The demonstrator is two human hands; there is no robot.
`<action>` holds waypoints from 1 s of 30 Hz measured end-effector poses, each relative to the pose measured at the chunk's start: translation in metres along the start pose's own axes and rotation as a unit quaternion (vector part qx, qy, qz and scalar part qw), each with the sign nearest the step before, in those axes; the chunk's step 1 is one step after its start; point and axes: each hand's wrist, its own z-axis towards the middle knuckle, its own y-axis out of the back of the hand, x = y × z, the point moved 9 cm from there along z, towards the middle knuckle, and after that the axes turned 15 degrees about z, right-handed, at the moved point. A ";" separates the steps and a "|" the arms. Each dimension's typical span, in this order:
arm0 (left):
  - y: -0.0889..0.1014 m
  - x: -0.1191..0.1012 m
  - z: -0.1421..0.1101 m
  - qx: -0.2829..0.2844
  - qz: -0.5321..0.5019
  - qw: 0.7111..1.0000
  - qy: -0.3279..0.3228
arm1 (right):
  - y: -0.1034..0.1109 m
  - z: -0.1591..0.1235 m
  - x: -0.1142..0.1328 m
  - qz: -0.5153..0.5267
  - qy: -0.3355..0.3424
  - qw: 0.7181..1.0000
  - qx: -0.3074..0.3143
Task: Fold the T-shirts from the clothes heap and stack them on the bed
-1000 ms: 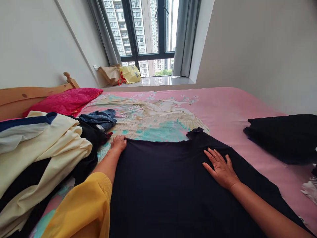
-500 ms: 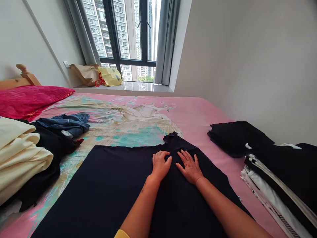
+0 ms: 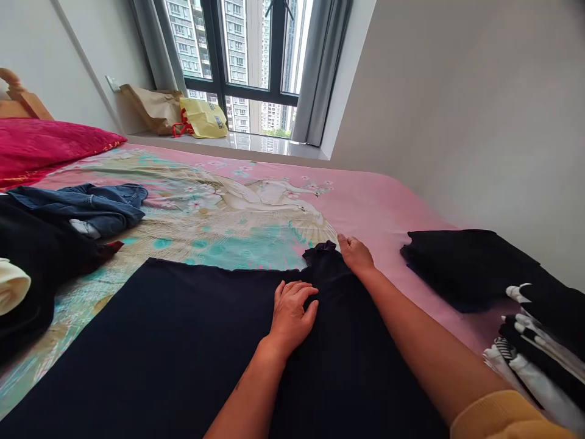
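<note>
A dark navy garment [image 3: 201, 341] lies spread over the bed in front of me, with a bunched, ruffled part [image 3: 322, 253] at its far edge. My left hand [image 3: 292, 314] rests on the cloth just below that part, palm down, fingers loosely bent and apart. At the garment's far right edge, beside the bunched part, my right hand [image 3: 357, 253] is closed with its fingers curled on the cloth's border. The fingertips there are partly hidden.
Blue jeans [image 3: 100, 207], black clothing [image 3: 31, 262] and a cream cloth [image 3: 11, 286] lie at left, near a red pillow [image 3: 55, 146]. Folded black clothes [image 3: 470, 262] and a stack of folded garments [image 3: 543, 353] are at right. Paper bags [image 3: 201, 119] stand on the windowsill.
My right hand has moved from lying flat on the garment to its far right edge, and its fingers have closed. My left hand stays on the cloth. The view has shifted.
</note>
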 end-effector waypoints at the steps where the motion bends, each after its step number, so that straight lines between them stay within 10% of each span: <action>1: 0.000 0.000 0.000 0.001 -0.004 1.000 -0.002 | -0.008 0.011 -0.003 0.011 -0.028 0.999 0.016; 5: 0.005 -0.002 0.000 -0.001 -0.031 1.000 -0.001 | -0.029 0.007 -0.004 0.078 -0.108 0.990 0.043; 14: 0.004 -0.001 0.003 0.020 -0.060 0.997 0.050 | -0.009 -0.121 0.004 0.428 -0.089 0.899 0.022; 22: -0.001 0.004 0.007 0.017 -0.059 0.995 0.078 | -0.003 -0.126 -0.001 0.519 -0.026 0.853 0.055; 30: -0.001 0.001 0.008 0.024 -0.037 0.996 0.079 | 0.036 -0.123 0.000 0.283 0.021 0.955 -0.088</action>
